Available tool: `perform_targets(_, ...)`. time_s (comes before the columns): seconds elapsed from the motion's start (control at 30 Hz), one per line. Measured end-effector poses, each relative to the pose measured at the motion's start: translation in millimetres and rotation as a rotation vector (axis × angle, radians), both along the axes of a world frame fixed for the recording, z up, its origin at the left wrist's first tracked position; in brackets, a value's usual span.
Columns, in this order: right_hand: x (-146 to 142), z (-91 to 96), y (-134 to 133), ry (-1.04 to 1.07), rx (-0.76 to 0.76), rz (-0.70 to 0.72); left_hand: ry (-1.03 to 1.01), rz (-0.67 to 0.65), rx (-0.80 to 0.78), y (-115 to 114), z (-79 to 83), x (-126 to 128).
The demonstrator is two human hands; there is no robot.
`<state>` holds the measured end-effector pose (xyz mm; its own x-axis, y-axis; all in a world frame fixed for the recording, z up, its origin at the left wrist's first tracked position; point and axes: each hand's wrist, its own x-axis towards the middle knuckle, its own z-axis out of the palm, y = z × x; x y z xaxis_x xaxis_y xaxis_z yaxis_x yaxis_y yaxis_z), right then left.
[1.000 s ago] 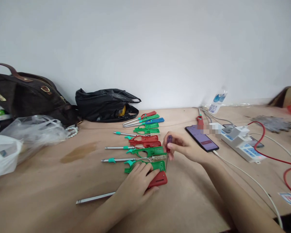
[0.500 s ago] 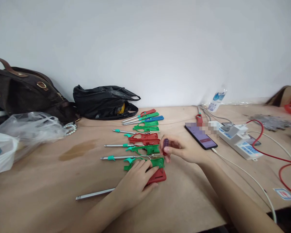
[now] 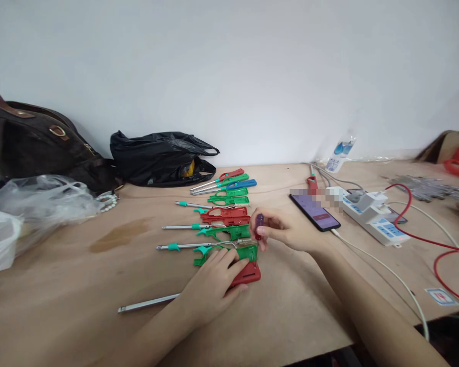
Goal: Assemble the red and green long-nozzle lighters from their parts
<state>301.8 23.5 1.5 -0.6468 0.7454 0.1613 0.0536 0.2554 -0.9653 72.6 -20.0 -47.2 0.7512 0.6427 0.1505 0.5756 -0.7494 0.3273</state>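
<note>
My right hand (image 3: 273,229) is closed round the purple handle of a small screwdriver (image 3: 259,224), held upright. Its thin shaft points down at the end of a red lighter (image 3: 248,276), though whether the tip touches is too small to tell. My left hand (image 3: 216,283) is closed over that lighter, thumb on the near side, pressing it to the table; its silver tube (image 3: 149,303) sticks out to the left. Just beyond the fingers lies an open green lighter shell (image 3: 248,253). Further back are a green shell (image 3: 235,233) and a red shell (image 3: 229,216).
Closed lighters (image 3: 237,184) lie at the back of the row. A phone (image 3: 315,211) and a power strip (image 3: 375,219) with cables stand to the right. At the left are a black plastic bag (image 3: 153,158), a dark bag (image 3: 34,142) and clear plastic bags (image 3: 53,199).
The view has shifted slightly, so everything sits a little further left and up. Both hands keep the same hold; the screwdriver stays in place over the red lighter.
</note>
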Motion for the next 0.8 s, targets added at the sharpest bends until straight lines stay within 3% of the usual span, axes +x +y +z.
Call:
perform_targets(0.57, 0, 5.3, -3, -0.078, 0.082, -0.009, -0.009, -0.014, 0.045, 2, -4.1, -1)
perform_targets(0.8, -2, 16.0, -15, -0.148, 0.225, -0.005, 0.010, -0.002, 0.051, 1, -4.5, -1)
